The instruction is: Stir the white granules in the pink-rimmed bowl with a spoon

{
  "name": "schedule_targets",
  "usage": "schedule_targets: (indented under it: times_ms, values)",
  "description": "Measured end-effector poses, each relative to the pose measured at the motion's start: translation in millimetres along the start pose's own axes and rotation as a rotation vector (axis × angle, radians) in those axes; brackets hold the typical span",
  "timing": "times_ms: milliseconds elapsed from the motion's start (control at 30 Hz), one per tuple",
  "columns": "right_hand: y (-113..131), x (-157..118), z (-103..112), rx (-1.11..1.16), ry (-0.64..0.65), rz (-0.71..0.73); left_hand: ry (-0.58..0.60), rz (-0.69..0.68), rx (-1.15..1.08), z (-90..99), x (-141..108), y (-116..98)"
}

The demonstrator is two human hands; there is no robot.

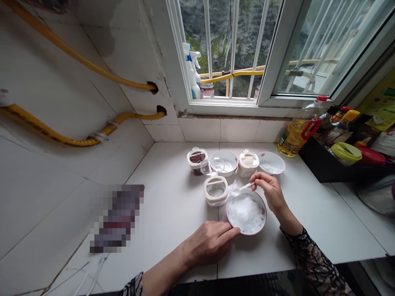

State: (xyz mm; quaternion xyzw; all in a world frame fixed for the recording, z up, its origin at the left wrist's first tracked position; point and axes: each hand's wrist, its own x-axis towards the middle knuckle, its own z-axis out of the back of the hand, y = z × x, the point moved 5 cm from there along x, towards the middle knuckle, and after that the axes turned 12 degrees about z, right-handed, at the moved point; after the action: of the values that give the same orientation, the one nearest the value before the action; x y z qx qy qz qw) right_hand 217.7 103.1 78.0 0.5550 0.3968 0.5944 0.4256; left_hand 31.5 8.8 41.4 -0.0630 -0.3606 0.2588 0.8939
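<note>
A bowl (pixel 264 218) with a pink-edged rim holds a heap of white granules (pixel 246 210). My left hand (pixel 212 242) grips its near left rim, with the fingers partly hidden beneath the hand. Pinched by its handle in my right hand (pixel 270 192) is a white spoon (pixel 247 186). White granules fill the spoon's head, which hovers at the bowl's far left rim beside an open seasoning jar (pixel 216 200). Little shows inside that clear jar, and its transparent lid (pixel 213 166) stands raised behind it.
Behind stand a jar of dark reddish spice (pixel 197 162), a white bowl (pixel 224 172), a jar of pale powder (pixel 248 164) and another bowl (pixel 271 163). An oil bottle (pixel 293 135) and a black rack (pixel 317 164) border the right. A blurred-out object (pixel 119 218) lies left.
</note>
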Motion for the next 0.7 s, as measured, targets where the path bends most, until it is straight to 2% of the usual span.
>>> schedule_targets:
  times_ms: [100,167,267,333,400,567,700]
  values:
    - [13,-5,-14,-0.093,0.033,0.162,0.008,0.005,0.013,-0.4,0,0]
    - [23,-9,-24,-0.236,0.079,0.341,0.012,0.005,0.015,-0.7,0,0]
    - [35,-17,-42,-0.485,0.260,0.684,0.004,0.005,0.006,-0.7,-1,0]
    - [39,-22,-49,-0.589,0.346,0.836,0.001,0.009,0.004,-0.7,-1,1]
    - [43,-22,-46,-0.595,0.320,0.875,0.008,0.011,0.008,-0.7,-1,1]
    - [52,-15,-12,-0.531,0.102,0.771,0.015,0.003,0.017,0.5,0,0]
    - [54,-12,11,-0.597,0.036,0.721,0.023,0.013,0.006,-0.6,-1,1]
